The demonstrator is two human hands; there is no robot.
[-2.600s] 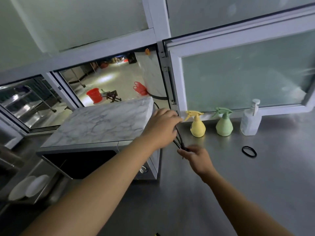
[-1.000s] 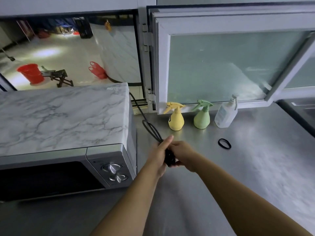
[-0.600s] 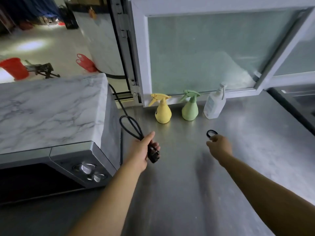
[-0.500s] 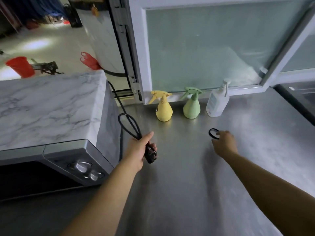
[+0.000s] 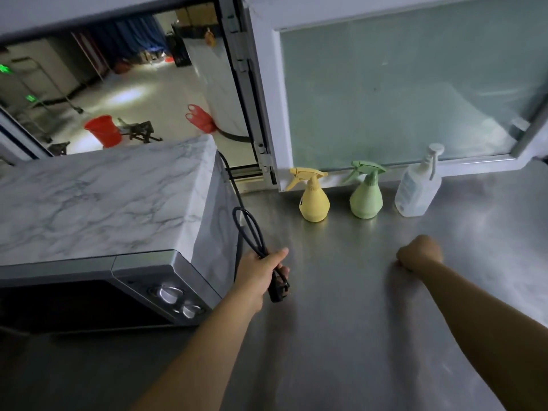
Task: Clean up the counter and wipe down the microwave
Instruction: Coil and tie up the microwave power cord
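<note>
The left hand (image 5: 261, 269) grips the folded black power cord (image 5: 252, 235) at frame centre, beside the marble-topped silver microwave (image 5: 118, 203) at left; the right hand (image 5: 419, 253) rests clenched on the steel counter (image 5: 355, 336), contents hidden; wiping seems unstarted; 3 bottles remain.

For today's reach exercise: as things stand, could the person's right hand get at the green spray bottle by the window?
Probably yes. The right hand rests fisted on the bare counter, and nothing stands between it and the green spray bottle. Whether the fist holds something cannot be told.
</note>
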